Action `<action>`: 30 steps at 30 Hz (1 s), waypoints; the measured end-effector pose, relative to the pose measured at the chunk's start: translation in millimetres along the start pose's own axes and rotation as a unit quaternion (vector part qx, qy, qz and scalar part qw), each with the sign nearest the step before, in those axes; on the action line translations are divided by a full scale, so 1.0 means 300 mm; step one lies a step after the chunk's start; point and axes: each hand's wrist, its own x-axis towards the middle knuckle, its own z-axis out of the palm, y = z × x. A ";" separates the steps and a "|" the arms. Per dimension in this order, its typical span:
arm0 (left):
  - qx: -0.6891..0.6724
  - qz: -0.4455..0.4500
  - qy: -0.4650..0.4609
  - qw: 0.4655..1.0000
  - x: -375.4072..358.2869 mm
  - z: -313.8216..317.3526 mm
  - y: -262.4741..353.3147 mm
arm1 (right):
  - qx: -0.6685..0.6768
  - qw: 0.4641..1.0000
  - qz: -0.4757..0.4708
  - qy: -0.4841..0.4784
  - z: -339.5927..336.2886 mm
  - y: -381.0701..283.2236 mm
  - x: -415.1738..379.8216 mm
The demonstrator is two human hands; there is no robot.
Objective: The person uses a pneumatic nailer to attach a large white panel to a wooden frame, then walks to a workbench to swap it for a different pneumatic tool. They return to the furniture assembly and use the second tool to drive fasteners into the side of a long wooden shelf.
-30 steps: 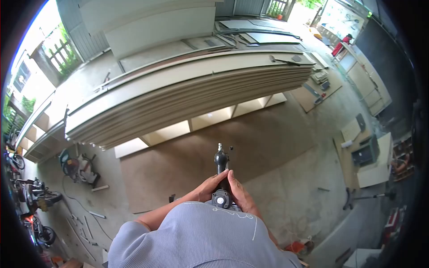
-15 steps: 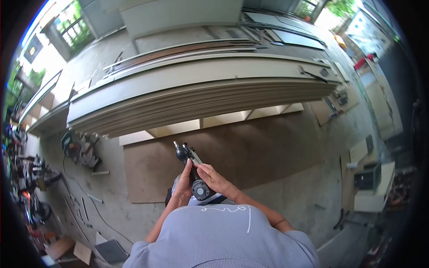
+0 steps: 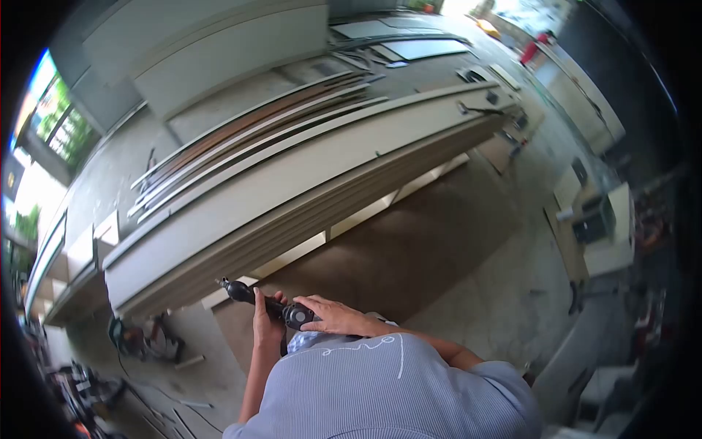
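A black power tool with a round end cap and a metal tip [image 3: 241, 291] is held in front of my body, its tip pointing to the upper left. My left hand [image 3: 268, 322] wraps round its middle, thumb upward. My right hand [image 3: 330, 316] lies against the round cap end, with its fingers over the tool. Just beyond the tool's tip is the near edge of a long stack of pale boards [image 3: 292, 194].
A brown sheet [image 3: 373, 256] lies on the floor under the stack. A hammer-like tool [image 3: 479, 110] rests on the stack's right end. At lower left stand a saw-like machine [image 3: 146, 338] and cables. Box-like pieces [image 3: 610, 230] are at right.
The view has turned and the boards now slant. The tool has swung to point further left, nearer the stack's edge. My right hand has shifted to the cap end.
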 end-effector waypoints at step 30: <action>0.512 -0.465 -0.567 0.448 -1.400 0.155 -1.886 | 0.328 0.585 0.111 0.734 0.972 0.396 -2.172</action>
